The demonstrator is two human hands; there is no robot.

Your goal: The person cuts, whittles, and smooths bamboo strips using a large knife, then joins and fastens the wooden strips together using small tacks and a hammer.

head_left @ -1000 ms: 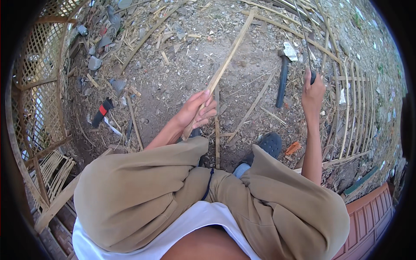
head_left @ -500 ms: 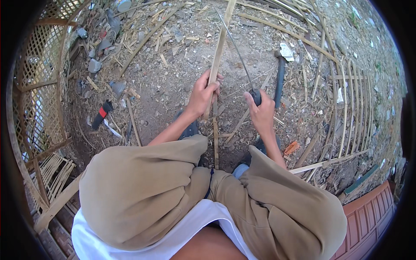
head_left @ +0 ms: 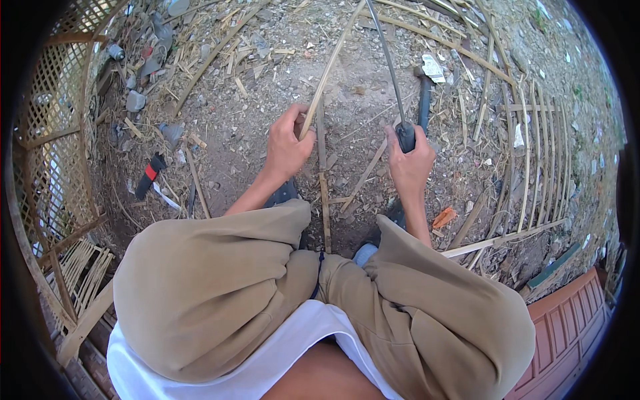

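Observation:
My left hand (head_left: 288,145) is closed around the near end of a long, pale bamboo strip (head_left: 331,61). The strip slants away up and to the right, its narrow edge towards me. In my right hand (head_left: 412,165) is a long-bladed knife (head_left: 389,67), gripped by its black handle with the thumb along it. The thin dark blade points away from me. Strip and blade come near each other at the top edge of the view, where their far ends run out of sight; whether they touch I cannot tell. Both hands are in front of my knees.
A hammer (head_left: 425,100) lies just beyond my right hand. Thin wooden strips (head_left: 324,173) lie between my feet. At left are a black sheath with a red band (head_left: 151,175) and a lattice panel (head_left: 60,127); at right, a slatted bamboo frame (head_left: 541,160) and a reddish-brown panel (head_left: 563,333).
The bamboo strip has turned from its broad face to its edge and leans further right. My left hand has shifted left. The knife blade has swung more upright, its far end moving right.

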